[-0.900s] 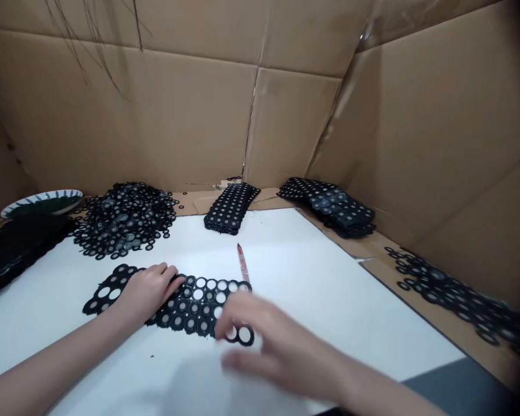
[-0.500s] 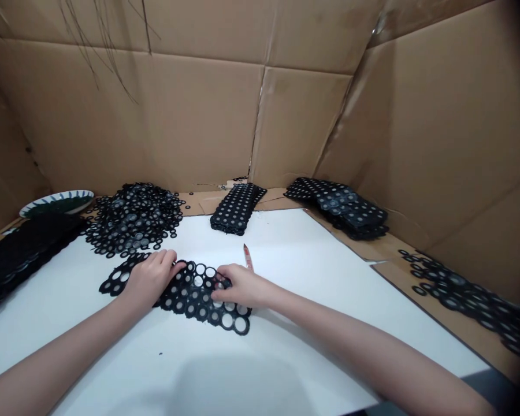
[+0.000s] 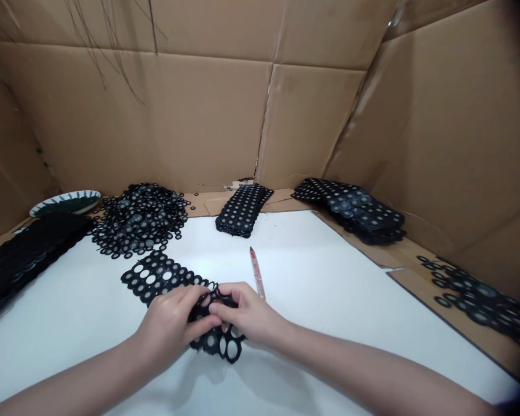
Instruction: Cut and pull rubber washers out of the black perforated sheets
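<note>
A black rubber sheet with rows of round holes (image 3: 156, 276) lies on the white board, its near right end raised a little and bent between my hands. Some holes are white and open, others show grey discs. My left hand (image 3: 177, 318) pinches the sheet from the left. Thumb and fingers of my right hand (image 3: 242, 312) are closed on the same end, close beside the left fingertips. Whether a loose ring or disc is between the fingers, I cannot make out. A red-tipped pen-like tool (image 3: 257, 273) lies just beyond my right hand.
Behind the sheet is a heap of small black rings (image 3: 141, 216). Stacks of perforated sheets stand at the back middle (image 3: 244, 211) and back right (image 3: 351, 208). Dark strips (image 3: 30, 248) and a plate (image 3: 93, 195) are left; sheet scraps (image 3: 481, 300) right. Cardboard walls (image 3: 208, 115) enclose the board.
My left hand has moved right and nearer, from the sheet's middle to its right end beside my right hand. That end is now lifted and bent, and the sheet has turned slightly.
</note>
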The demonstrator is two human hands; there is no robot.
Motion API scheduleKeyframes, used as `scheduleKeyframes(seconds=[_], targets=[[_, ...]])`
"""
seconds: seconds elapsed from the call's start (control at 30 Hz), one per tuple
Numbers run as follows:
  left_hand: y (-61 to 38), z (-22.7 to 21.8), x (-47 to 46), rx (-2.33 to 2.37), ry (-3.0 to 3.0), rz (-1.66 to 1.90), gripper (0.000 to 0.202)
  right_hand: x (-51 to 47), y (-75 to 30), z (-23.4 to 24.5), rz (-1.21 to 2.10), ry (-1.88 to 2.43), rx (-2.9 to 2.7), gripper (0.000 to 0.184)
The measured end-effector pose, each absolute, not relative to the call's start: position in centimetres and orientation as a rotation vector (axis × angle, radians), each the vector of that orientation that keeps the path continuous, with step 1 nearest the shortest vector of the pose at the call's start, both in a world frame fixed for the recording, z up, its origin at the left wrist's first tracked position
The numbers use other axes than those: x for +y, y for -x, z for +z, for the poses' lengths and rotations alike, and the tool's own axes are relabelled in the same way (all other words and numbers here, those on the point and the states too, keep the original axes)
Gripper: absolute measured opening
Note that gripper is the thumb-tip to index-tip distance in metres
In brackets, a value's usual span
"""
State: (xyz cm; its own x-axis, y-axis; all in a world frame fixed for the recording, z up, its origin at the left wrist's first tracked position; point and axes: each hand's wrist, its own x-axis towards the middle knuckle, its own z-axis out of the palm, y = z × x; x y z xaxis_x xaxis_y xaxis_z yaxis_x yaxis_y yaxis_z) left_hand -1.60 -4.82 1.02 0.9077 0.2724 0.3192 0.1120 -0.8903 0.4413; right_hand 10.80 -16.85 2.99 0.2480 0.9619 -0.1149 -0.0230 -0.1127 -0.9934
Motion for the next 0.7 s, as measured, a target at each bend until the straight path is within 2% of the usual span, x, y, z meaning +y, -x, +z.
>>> scheduleKeyframes(seconds=[0.2, 0.43, 0.53, 0.7], targets=[[0.8, 2.6, -4.3, 0.411, -2.262, 0.329, 0.037, -16.8, -10.6, 2.2, 0.973, 1.484, -1.001, 0.017], [1.5, 3.4, -3.0, 0.801, -2.086, 1.039, 0.028, -17.3, -10.7, 2.8, 0.99, 1.383, -0.86, 0.012], [1.9, 2.4, -4.7, 0.422, -2.343, 0.842, 0.021, -17.4, -10.6, 3.0, 0.978, 1.328, -0.839, 0.018], [1.9, 2.3, -7.1, 0.391, -2.25, 0.483, 0.025, -17.5, -9.6, 3.1, 0.873, 1.396, -0.852, 0.02]])
